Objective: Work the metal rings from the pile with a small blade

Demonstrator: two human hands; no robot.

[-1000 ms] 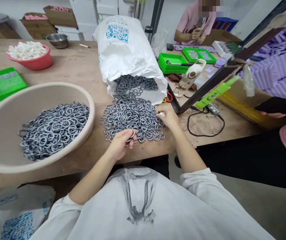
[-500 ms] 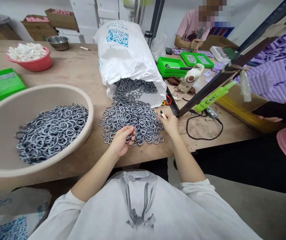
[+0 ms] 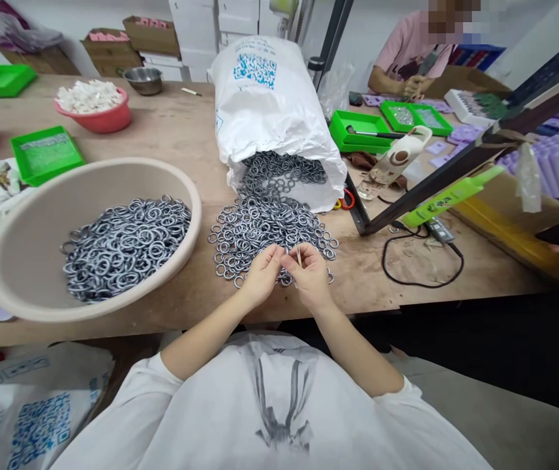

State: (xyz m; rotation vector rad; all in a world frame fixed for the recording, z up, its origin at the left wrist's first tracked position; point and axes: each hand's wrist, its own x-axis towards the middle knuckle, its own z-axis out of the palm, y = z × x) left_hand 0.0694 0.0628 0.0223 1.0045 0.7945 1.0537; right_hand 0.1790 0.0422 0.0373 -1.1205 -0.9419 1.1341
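Observation:
My left hand (image 3: 263, 274) is closed, thumb and fingertips pinched at what looks like a grey ring, mostly hidden by the fingers. Touching or nearly touching it, my right hand (image 3: 311, 277) is closed around a small cream-handled knife (image 3: 299, 255); only a thin pale strip of it shows. Both hands are over the near edge of a heap of grey rings (image 3: 264, 225) on the table. More rings spill from the mouth of a white sack (image 3: 272, 98) behind. To the left, a large beige basin (image 3: 25, 261) holds many similar rings.
A slanted dark metal post (image 3: 426, 179) rises right of the sack, near a bottle (image 3: 399, 156), a black cable (image 3: 421, 285) and a lime-green tube (image 3: 450, 199). Green trays (image 3: 44, 176) and a red bowl (image 3: 107, 121) stand left. A person in pink (image 3: 413, 49) sits opposite.
My right hand has moved left from the heap's right side to meet my left hand, bringing the knife along. My left hand has risen slightly. The view has shifted left.

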